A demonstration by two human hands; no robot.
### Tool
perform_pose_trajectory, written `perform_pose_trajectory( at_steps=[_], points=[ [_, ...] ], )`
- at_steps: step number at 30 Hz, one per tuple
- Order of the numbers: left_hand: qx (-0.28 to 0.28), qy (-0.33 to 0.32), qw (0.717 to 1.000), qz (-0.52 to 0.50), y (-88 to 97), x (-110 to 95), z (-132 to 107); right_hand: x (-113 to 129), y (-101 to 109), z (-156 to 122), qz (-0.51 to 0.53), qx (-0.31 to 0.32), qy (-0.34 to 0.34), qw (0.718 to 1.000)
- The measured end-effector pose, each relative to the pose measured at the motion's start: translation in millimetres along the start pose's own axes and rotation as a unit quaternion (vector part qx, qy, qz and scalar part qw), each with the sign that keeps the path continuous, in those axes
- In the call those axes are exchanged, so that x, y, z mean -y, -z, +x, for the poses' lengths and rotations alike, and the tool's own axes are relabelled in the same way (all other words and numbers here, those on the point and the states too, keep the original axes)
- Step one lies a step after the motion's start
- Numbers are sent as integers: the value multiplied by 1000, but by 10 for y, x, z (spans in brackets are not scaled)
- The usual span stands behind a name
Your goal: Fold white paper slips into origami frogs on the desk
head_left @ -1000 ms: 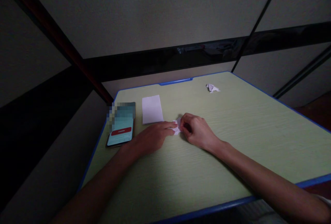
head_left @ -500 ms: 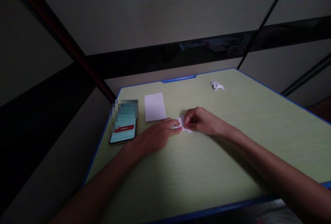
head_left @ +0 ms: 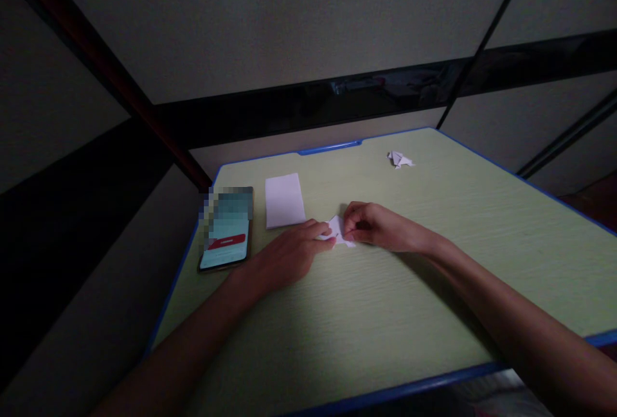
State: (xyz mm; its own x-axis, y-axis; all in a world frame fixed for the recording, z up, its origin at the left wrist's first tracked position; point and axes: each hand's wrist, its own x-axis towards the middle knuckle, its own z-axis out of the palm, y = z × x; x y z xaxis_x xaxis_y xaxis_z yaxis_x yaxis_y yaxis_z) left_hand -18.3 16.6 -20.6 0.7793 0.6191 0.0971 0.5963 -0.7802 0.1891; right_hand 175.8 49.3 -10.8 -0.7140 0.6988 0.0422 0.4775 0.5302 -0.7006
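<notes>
Right hand (head_left: 375, 227) farther forward, against angular folded paper (head_left: 337, 225)

A blue-edged table (head_left: 482, 211) beside wardrobe-like panels (head_left: 299, 25) suggests a home.

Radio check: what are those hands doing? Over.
Left hand on small folded paper. Right hand pinching its right side. Blank white paper just beyond left hand.

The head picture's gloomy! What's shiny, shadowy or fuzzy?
Head view: dim light; the phone screen glows, its upper part blocky; the right forearm shades the table; the glossy black strip shows a faint reflection; creases on the held paper look unclear.
</notes>
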Motion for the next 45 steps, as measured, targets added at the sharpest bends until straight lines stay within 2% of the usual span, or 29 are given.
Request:
perform_pose_trajectory(
  at_steps=[3,7,11,15,20,24,28,45],
  points=[
    [3,4,1000,-2,14,-5,7,34,-1,-3,-26,-2,11,1000],
    [-1,-1,1000,0,24,-14,17,46,5,-22,-13,8,13,1000],
    [-30,2,999,-17,16,-26,47,26,-1,-33,0,7,12,1000],
    [-76,52,991,-93,18,-22,168,20,-14,-25,1,10,7,1000],
    [-62,159,962,-213,24,26,381,18,-11,-11,3,17,-1,1000],
    [-25,164,947,-276,11,65,455,9,-6,-12,8,25,-5,1000],
    [-29,171,939,-297,-4,77,459,13,9,-2,-2,35,0,999],
    [-50,150,953,-259,-26,70,441,-5,32,7,0,36,-1,999]
  ],
)
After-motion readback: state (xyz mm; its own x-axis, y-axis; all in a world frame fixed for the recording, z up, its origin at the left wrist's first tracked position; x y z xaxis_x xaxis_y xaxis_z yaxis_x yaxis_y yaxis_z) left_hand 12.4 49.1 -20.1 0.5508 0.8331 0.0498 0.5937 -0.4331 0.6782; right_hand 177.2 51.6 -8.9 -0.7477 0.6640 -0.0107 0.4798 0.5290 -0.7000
